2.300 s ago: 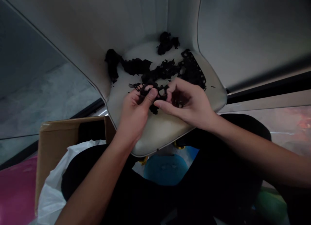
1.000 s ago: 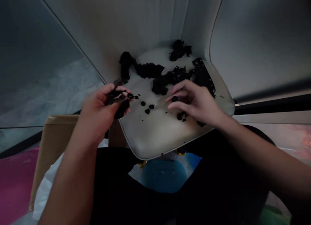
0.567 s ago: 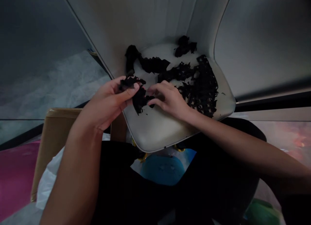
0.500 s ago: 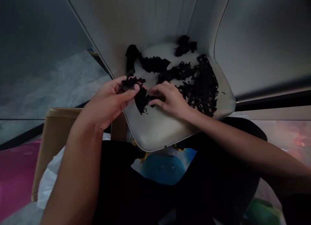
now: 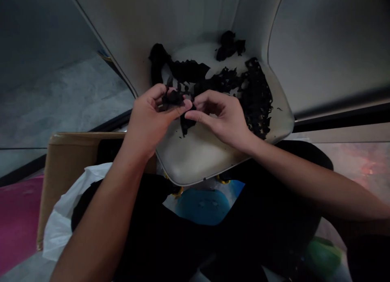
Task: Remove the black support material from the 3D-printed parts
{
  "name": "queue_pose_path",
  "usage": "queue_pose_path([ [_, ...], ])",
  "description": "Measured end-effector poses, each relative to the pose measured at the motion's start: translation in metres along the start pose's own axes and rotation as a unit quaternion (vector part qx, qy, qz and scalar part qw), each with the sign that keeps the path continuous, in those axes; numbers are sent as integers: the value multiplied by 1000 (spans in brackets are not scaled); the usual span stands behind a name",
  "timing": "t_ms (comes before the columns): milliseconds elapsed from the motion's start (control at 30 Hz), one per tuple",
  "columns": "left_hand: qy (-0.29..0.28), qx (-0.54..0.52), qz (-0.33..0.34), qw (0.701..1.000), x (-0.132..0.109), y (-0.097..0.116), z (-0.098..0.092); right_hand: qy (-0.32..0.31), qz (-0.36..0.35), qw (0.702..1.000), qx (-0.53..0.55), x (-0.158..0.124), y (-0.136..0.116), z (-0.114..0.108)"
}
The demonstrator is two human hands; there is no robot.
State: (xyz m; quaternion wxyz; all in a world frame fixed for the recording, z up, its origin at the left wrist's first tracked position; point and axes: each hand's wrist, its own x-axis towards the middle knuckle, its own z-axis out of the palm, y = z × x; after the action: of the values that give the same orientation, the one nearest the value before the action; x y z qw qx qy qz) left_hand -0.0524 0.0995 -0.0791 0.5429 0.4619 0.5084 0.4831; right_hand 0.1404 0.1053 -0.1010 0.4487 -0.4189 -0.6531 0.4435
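Presently my left hand and right hand are together, both pinched on one black scrap above the chair seat. Most perforated black sheets lie on it behind, untouched.

Gripped a black scrap in the left hand, above the near left part of a pale chair seat. Pinched the scrap's hanging end with the right hand, thumb and forefinger closed. Had more black perforated strips strewn across the seat's back half. Had a cardboard box with a white bag low at left.
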Motion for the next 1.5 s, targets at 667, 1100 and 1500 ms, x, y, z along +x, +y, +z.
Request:
queue_pose_path([
  [667,-29,-29,-9,999,-8,1,15,-60,61,993,77,-7,-29,-33],
  [1100,-74,-175,-22,982,-17,13,17,-170,172,936,255,-12,-37,-64],
  [1500,75,93,88,989,-1,-11,3,-101,98,989,-53,-16,-42,-63],
])
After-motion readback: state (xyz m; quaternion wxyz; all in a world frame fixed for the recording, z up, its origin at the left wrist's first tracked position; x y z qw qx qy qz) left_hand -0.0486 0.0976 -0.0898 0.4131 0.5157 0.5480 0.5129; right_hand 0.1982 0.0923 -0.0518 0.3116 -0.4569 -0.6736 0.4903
